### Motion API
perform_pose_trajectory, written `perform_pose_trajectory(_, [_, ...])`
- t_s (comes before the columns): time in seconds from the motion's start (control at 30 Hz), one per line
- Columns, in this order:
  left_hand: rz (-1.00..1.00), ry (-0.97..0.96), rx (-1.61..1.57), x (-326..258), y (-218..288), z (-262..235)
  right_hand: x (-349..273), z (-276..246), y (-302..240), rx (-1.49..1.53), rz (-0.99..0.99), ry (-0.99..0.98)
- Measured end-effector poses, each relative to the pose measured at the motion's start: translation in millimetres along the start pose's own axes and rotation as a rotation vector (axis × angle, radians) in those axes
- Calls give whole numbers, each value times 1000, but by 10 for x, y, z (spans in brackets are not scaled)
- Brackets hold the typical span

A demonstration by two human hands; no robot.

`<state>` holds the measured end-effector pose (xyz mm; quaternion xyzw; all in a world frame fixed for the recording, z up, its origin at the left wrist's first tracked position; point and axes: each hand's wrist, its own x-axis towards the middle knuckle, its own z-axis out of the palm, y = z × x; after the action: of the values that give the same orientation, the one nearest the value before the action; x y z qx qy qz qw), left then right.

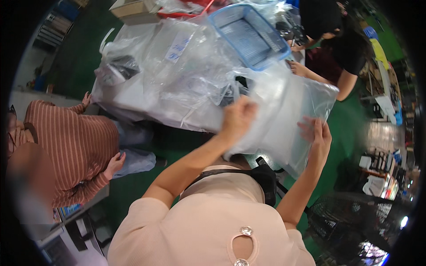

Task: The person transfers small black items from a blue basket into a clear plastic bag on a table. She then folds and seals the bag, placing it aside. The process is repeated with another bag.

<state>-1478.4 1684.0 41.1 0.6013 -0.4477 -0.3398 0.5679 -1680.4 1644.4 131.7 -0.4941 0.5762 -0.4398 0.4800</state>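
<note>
A large clear plastic bag lies flat over the near right corner of the table and hangs past its edge. My right hand pinches the bag's right edge, and some of its fingers show through the film. At the bag's left side is my left hand, raised and blurred, with its fingers curled closed. Whatever those fingers hold is hidden. Just beyond them a dark item shows inside a crumpled clear bag.
A blue plastic basket sits farther back, near a cardboard box. Another bag with dark contents lies at the table's left. A person in stripes stands left; other people work at the far right. A black fan stands near right.
</note>
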Motion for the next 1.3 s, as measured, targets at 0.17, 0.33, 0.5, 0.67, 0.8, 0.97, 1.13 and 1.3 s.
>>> perform_pose_trajectory(0.17, [329, -75, -6, -213, 438, 517, -237, 387, 203, -59, -127, -48])
perform_pose_trajectory(0.33, [340, -205, -40, -121, 382, 488, -137, 353, 95, 0, 23, -10])
perform_pose_trajectory(0.5, [82, -133, -85, 276, 264, 246, 104, 332, 18, -49, -1, -113])
perform_pose_trajectory(0.67, [48, -53, -241, 628, 197, -149, 346, 745, -183, 39, -70, -166])
perform_pose_trajectory(0.8, [70, 91, -181, 823, 133, -516, 562, 1222, -238, 26, -152, -211])
perform_pose_trajectory(0.97, [-14, 483, 158, 1287, -475, -1457, 987, 1181, -120, -32, -108, -154])
perform_pose_trajectory(1.13, [-120, 590, 208, 1843, -954, -1952, 1356, 1237, 15, -30, -28, -202])
perform_pose_trajectory(1.3, [-247, 613, 370, 2321, -1395, -2237, 1699, 1070, 271, -66, -32, -201])
